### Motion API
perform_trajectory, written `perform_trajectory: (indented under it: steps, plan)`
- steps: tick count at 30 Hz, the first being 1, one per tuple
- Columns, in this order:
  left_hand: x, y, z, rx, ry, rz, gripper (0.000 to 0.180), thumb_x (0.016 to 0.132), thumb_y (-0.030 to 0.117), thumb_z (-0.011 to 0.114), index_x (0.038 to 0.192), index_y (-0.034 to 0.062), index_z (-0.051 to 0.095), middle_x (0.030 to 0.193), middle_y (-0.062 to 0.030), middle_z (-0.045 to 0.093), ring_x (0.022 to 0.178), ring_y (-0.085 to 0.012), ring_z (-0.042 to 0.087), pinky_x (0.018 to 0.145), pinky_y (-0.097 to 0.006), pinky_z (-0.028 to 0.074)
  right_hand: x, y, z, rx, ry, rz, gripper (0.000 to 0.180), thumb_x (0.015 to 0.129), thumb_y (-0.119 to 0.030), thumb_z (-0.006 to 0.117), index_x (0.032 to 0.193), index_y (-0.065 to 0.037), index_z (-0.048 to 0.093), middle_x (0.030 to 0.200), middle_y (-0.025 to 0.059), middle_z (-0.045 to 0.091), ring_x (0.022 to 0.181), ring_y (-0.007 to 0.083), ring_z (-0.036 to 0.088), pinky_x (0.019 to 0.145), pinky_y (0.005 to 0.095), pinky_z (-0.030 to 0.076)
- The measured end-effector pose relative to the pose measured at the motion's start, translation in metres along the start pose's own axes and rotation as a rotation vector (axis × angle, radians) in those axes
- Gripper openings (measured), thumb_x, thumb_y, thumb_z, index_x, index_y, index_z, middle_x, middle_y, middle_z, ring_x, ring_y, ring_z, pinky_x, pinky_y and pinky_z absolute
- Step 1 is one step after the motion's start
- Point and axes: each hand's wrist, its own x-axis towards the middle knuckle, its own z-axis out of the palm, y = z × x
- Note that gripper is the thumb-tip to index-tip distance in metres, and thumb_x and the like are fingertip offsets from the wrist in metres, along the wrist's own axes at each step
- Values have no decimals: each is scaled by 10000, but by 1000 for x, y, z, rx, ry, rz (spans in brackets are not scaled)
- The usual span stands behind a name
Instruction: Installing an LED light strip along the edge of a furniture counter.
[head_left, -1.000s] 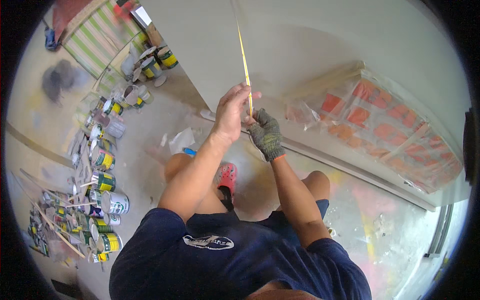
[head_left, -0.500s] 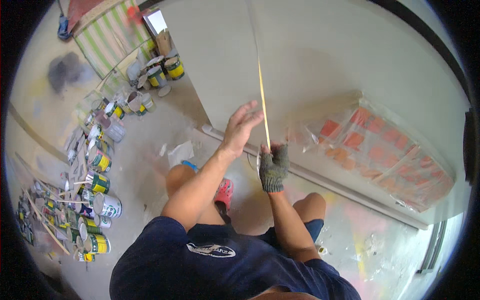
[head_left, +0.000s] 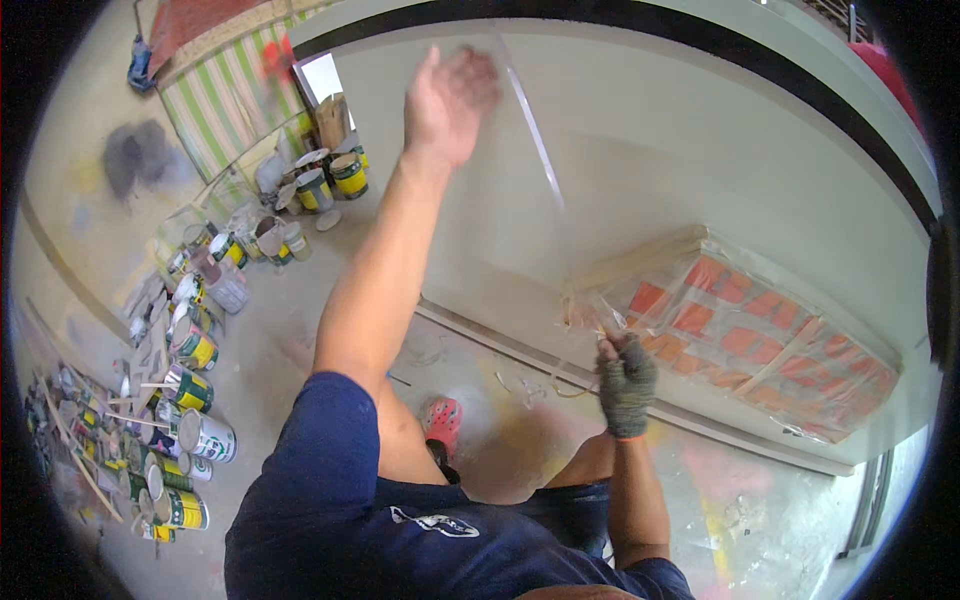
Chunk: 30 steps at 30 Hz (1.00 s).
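My left hand (head_left: 450, 105) is bare and raised in front of the upper part of a large pale grey-green panel (head_left: 430, 240). Its fingers are spread and blurred, with nothing in them. To its right, a narrow whitish strip (head_left: 530, 120) runs down the panel; whether it is loose or stuck on, I cannot tell. My right hand (head_left: 627, 385) wears a dark grey fingerless glove. Its fingers are curled closed beside the lower left corner of a plastic-wrapped, red-and-clear patterned section (head_left: 750, 330). What they grip is hidden. A thin yellowish curl (head_left: 572, 391) shows just left of the glove.
Many paint cans (head_left: 195, 390) and sticks (head_left: 90, 455) crowd the floor on the left. A striped green-and-white sheet (head_left: 225, 100) hangs behind them. A ledge (head_left: 520, 350) runs along the panel's lower edge, and a black band (head_left: 640, 22) along its top.
My left hand has swung up, away from the taut yellow strip. My right hand has moved right and down. The yellow strip no longer stretches up from the glove.
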Motion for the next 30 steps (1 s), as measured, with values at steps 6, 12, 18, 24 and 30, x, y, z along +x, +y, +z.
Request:
perform_trajectory:
  steps: [6, 12, 18, 24, 30]
  plan:
    - [49, 10, 21, -516, -110, -32, 482, 934, 465, 484, 960, -14, 525, 925, -131, 587, 828, -271, 554, 778, -402, 461, 50, -9, -106, -149, -296, -20, 190, 900, -198, 636, 895, -14, 685, 750, 66, 643, 659, 149, 625, 608, 292, 491]
    - [69, 4, 0, -712, -157, -69, 609, 939, 494, 426, 1183, -62, 471, 1125, -217, 564, 1085, -361, 501, 1001, -535, 366, 92, -48, -165, 61, -361, 137, 185, 875, -210, 591, 904, -27, 586, 719, 42, 596, 654, 129, 562, 628, 279, 461]
    - [50, 4, 24, -669, -36, -54, 667, 947, 523, 400, 1248, -70, 438, 1174, -220, 550, 1128, -340, 506, 997, -517, 383, 126, -66, -209, 20, -293, -98, 285, 905, -316, 623, 909, -40, 553, 701, 21, 561, 571, 91, 500, 494, 227, 395]
    - [54, 6, 23, -618, -51, -10, 727, 933, 502, 414, 1332, -100, 333, 1290, -243, 458, 1274, -374, 394, 1115, -550, 271, 132, -96, -224, 285, -245, -104, 452, 877, -472, 628, 875, -24, 563, 674, -4, 502, 557, 80, 439, 488, 232, 332]
    - [56, 5, 33, -612, -74, 6, 751, 923, 494, 422, 1342, -122, 326, 1301, -237, 458, 1280, -366, 395, 1123, -541, 269, 135, -118, -229, -498, -152, -387, 406, 759, -380, 781, 853, -49, 567, 708, 36, 573, 603, 168, 529, 587, 313, 446]
